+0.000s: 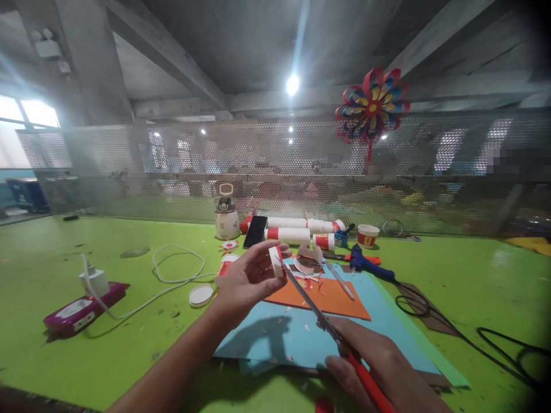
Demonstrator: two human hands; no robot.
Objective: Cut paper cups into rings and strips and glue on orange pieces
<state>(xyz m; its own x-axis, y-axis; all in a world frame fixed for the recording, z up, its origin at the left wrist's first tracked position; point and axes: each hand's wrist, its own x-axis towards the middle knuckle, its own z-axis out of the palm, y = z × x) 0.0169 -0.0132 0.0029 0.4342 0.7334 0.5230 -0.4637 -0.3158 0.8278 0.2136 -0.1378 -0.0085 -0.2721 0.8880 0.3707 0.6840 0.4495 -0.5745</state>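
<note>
Two bare hands at work above a green table [142, 350]; the left hand [252, 272] holds a small curved paper piece [276, 264], white with red at its edge, between the thumb and the fingertips, the other fingers loosely curled; the right hand [379, 347] is closed about the red handles of a pair of scissors [312, 303], whose blades slant up and to the left, tips at the right edge of the paper piece; whether the blades bite into it cannot be told.

Below the hands lie blue sheets [379, 330], strewn with small scraps; upon these rests an orange sheet [336, 304], with a white pen-like tool [340, 280] and a cut paper cup [307, 261] near its far edge; to the right, a blue glue gun [370, 265] trails a black cord [456, 332].

Farther back stand a lidded bottle [227, 222] and a red-and-white paper cup [368, 236]; between them, a dark phone [255, 232] leans beside stacked cups [287, 236] lying on their sides; at left, a purple power strip [77, 315] bears a white plug [93, 283] with a looping cable; a many-petalled paper flower [372, 108] rises before the perforated panel [258, 149].
</note>
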